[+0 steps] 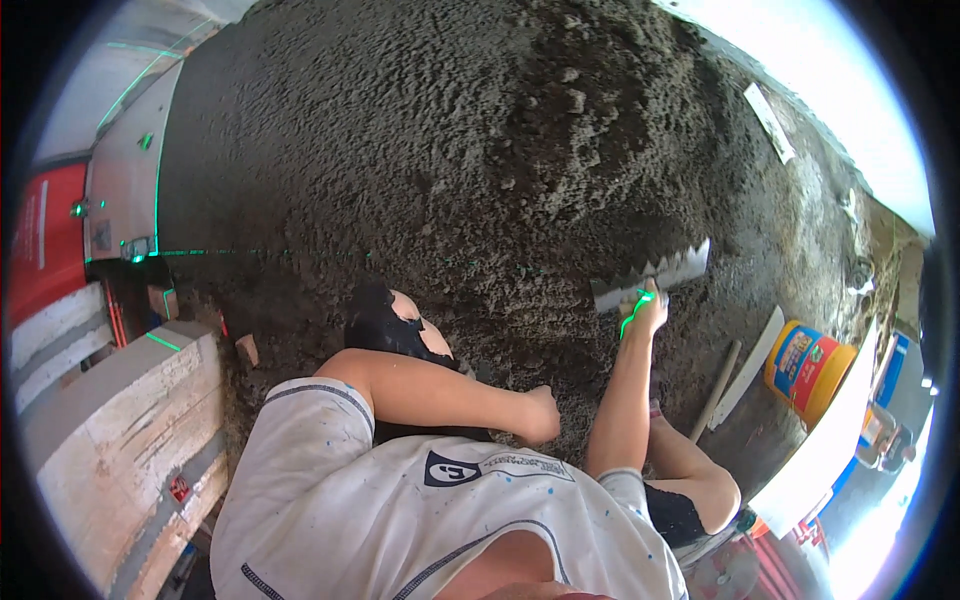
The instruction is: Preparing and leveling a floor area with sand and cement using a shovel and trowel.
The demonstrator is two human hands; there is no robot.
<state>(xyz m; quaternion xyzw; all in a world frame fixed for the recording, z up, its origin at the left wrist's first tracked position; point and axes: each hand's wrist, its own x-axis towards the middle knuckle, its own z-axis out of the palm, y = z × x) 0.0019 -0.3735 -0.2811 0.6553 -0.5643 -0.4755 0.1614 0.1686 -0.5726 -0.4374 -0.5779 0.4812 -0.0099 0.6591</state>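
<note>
Construction site, rough grey mortar (350,150), green laser line (157,190), yellow bucket (810,365)

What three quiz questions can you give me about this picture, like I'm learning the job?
1. Which hand holds the toothed trowel: left or right?
2. True or false: the yellow bucket is to the left of the trowel.
3. Fill in the blank: the glowing line on top of the pale block is ____.

Key:
1. The right hand.
2. False; the yellow bucket is to its right.
3. Green.
</note>
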